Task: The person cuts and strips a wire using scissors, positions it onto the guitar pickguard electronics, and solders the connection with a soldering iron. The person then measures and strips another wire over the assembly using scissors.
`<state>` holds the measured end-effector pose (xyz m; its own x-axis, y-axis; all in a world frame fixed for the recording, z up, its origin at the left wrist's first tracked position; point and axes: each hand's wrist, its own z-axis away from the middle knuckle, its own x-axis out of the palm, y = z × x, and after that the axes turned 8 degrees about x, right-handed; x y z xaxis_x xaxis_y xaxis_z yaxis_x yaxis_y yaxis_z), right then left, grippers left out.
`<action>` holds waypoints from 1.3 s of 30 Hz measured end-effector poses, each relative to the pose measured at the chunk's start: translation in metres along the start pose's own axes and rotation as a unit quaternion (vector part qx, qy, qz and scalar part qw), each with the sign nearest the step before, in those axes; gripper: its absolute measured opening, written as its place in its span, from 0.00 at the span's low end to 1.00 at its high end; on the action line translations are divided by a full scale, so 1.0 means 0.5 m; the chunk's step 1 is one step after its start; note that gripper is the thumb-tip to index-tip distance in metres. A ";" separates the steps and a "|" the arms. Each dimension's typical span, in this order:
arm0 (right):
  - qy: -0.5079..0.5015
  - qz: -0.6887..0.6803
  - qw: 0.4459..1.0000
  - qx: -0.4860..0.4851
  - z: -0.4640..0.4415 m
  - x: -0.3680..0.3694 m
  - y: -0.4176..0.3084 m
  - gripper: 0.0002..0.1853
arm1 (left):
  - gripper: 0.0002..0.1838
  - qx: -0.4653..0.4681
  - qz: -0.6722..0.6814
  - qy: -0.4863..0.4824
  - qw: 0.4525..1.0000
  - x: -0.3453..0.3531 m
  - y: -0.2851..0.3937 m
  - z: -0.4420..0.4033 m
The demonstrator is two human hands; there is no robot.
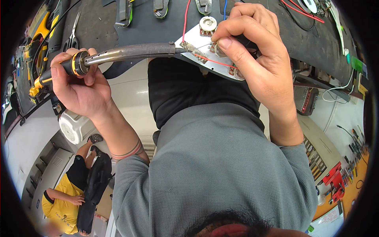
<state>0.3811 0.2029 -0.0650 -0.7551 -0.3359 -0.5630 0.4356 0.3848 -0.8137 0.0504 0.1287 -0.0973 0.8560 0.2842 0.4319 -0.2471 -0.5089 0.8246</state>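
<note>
Nearest the camera, dark hair [237,217] and a grey shirt [229,158] were seen. A soldering iron [130,52] was grasped by the handle in the left hand [85,94], its fingers curled around the yellow-and-black grip. Its tip was held over a metal strip [200,58] on a white plate [193,35]; whether the two touched could not be told. A thin wire was pinched between thumb and forefinger of the right hand [266,65], its free end near the tip. The plate was placed at the near edge of the dark tabletop [96,27], a round potentiometer [208,24] mounted near its top corner. Scissors [73,37] were left beyond the left hand. At lower left, a person [67,205] in yellow was seen.
</note>
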 end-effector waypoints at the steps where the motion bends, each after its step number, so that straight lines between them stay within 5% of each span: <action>1: 0.000 -0.003 1.000 0.000 0.000 0.000 0.000 0.06 | 0.20 -0.001 0.000 -0.001 1.000 0.000 0.001 0.000; 39: -0.014 0.035 0.999 0.006 -0.004 -0.002 -0.016 0.05 | 0.19 -0.010 0.014 -0.003 1.000 -0.002 -0.001 -0.002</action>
<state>0.3776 0.2021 -0.0578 -0.7083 -0.3319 -0.6230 0.4932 0.3988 -0.7732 0.0492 0.1296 -0.0976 0.8511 0.2664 0.4525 -0.2790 -0.5006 0.8195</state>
